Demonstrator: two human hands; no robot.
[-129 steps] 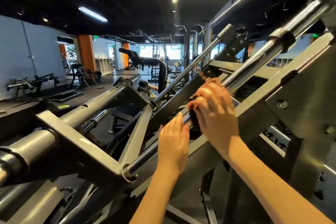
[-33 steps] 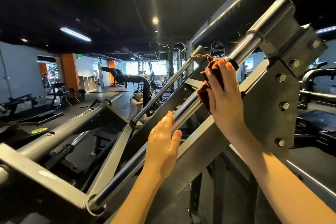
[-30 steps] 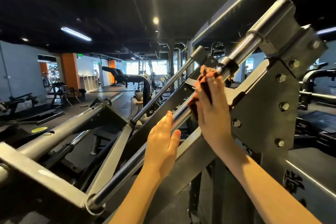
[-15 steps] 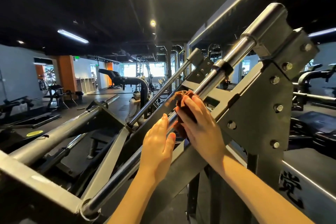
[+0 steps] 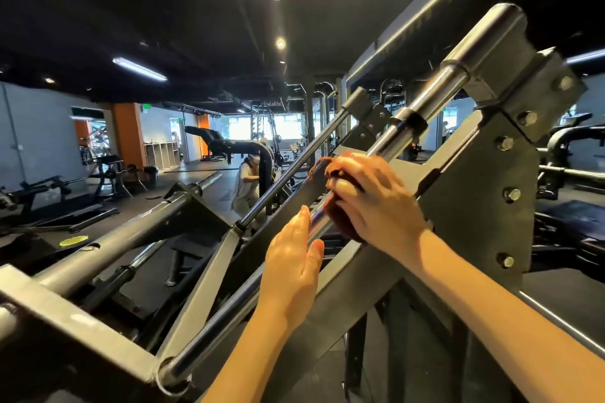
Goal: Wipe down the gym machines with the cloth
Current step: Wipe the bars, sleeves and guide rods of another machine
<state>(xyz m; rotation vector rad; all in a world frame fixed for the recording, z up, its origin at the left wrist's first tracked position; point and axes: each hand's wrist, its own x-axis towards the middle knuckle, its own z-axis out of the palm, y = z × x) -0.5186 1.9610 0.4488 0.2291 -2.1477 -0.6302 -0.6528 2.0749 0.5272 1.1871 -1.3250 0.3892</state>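
Wiping back down the grey machine's [image 5: 484, 193] slanted chrome rod [image 5: 435, 98].
The right hand [image 5: 376, 196] is sliding down from the far collar toward the near end. It is closing on the left hand [image 5: 291, 265], which is resting straight-fingered and unclenched against the rod. The right fingers are clenching the brown cloth [image 5: 343, 222] around the rod, so the upper stretch is likely done and the near stretch is still waiting.

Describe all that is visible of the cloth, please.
The cloth is dark reddish-brown, soft fabric, bunched up and mostly hidden under the right hand, which grips it around the slanted chrome rod. A dark fold shows below the hand; a frayed orange edge sticks out at the upper left.
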